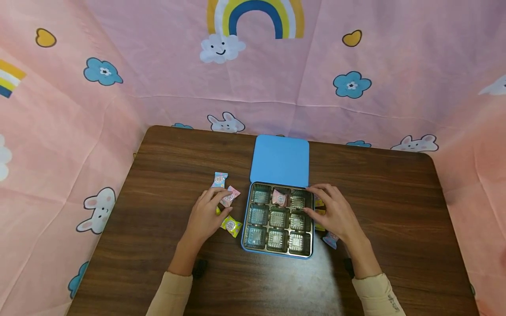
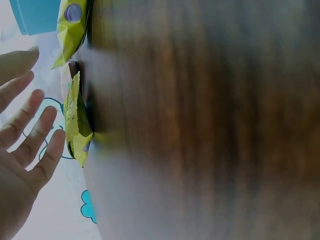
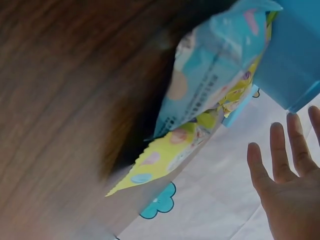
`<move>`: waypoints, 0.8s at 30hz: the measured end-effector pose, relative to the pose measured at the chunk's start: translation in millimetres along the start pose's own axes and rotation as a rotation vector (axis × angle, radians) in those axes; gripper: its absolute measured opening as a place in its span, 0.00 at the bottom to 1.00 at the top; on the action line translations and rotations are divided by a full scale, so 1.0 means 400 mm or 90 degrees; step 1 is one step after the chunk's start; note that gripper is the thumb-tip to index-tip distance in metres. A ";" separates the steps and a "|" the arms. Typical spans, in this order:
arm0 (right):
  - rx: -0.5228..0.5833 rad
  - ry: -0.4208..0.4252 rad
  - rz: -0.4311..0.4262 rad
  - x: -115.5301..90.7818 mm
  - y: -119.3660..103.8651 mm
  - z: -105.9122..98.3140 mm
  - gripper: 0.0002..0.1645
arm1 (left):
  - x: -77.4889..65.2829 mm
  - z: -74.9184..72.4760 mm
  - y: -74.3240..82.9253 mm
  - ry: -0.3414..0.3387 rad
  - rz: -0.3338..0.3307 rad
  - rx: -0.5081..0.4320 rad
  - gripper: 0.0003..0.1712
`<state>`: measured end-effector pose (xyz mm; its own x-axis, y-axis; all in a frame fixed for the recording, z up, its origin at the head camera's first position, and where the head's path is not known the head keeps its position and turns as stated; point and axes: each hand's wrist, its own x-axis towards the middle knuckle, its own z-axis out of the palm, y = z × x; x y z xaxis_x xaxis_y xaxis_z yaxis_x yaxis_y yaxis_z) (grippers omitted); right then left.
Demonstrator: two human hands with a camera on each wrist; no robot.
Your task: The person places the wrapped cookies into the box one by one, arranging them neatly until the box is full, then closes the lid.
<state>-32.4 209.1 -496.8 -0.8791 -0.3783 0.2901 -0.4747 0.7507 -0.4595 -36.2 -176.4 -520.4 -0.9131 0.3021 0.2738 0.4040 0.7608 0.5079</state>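
Note:
A blue tin (image 1: 243, 239) with a gold divided tray lies on the table, its lid (image 1: 280, 160) open behind it. One pink wrapped candy (image 1: 279, 198) sits in the middle compartment of its back row. My left hand (image 1: 206, 215) hovers left of the tin with fingers spread; its index fingertip overlaps a pink candy (image 1: 230, 196) in the head view. A yellow candy (image 1: 231, 226) and a blue candy (image 1: 219, 179) lie near it. My right hand (image 1: 334, 210) holds nothing, its thumb and index fingertip over the tin's right rim. Both wrist views show relaxed fingers.
Right of the tin, partly hidden under my right hand, lie yellow candies (image 1: 320, 226) and a blue candy (image 1: 330, 239). The brown wooden table (image 1: 395, 210) meets a pink patterned cloth (image 1: 269, 79) at the back and sides.

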 end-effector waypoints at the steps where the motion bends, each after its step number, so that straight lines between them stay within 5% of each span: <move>1: 0.000 0.001 0.000 0.000 -0.001 0.001 0.36 | 0.000 0.000 -0.001 -0.009 -0.003 0.004 0.27; 12: 0.002 -0.012 0.047 -0.031 -0.014 0.002 0.37 | 0.006 0.015 -0.008 -0.066 -0.026 0.031 0.19; 24: -0.011 -0.022 0.070 -0.036 -0.016 0.001 0.49 | 0.024 0.027 -0.011 -0.038 -0.021 0.022 0.11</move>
<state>-16.6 209.5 -498.1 -0.9268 -0.3116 0.2097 -0.3751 0.7973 -0.4729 -47.5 -170.8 -528.8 -0.9280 0.3096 0.2074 0.3724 0.7900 0.4870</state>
